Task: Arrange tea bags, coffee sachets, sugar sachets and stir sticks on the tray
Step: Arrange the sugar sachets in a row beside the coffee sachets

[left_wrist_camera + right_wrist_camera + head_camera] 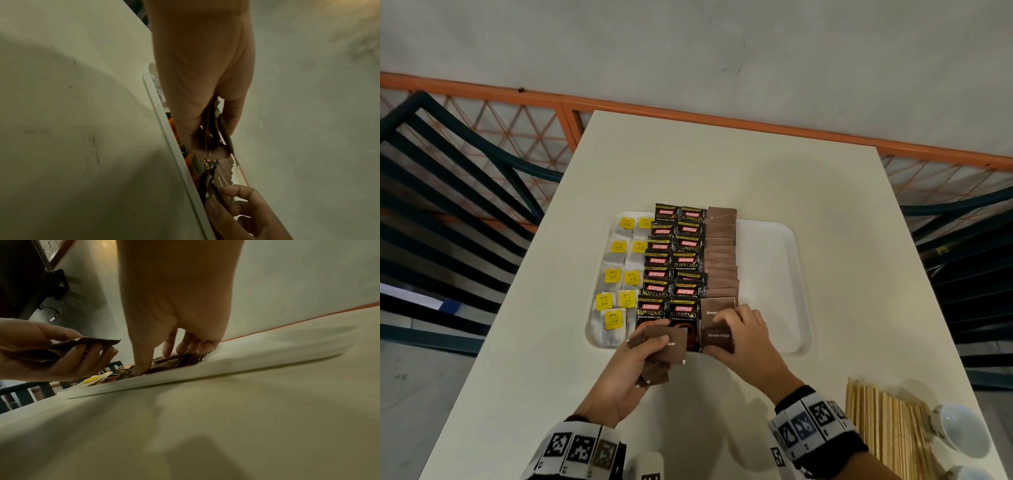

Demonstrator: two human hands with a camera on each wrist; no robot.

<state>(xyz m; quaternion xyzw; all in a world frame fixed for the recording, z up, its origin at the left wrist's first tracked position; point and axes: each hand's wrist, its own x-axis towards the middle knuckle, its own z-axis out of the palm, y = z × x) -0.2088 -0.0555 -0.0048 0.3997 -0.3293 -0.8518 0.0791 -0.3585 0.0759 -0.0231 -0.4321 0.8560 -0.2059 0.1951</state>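
Note:
On the white tray lie tea bags with yellow tags at the left, black coffee sachets in two middle columns, and an overlapping column of brown sugar sachets to their right. My right hand pinches one brown sugar sachet flat at the near end of that column, thumb at its near edge. My left hand hovers over the tray's near rim and grips a small stack of sugar sachets. Wooden stir sticks lie on the table at the near right.
The tray's right third is bare. Two white cups lie beside the stir sticks at the table's near right corner. Dark metal chairs stand on both sides of the white table.

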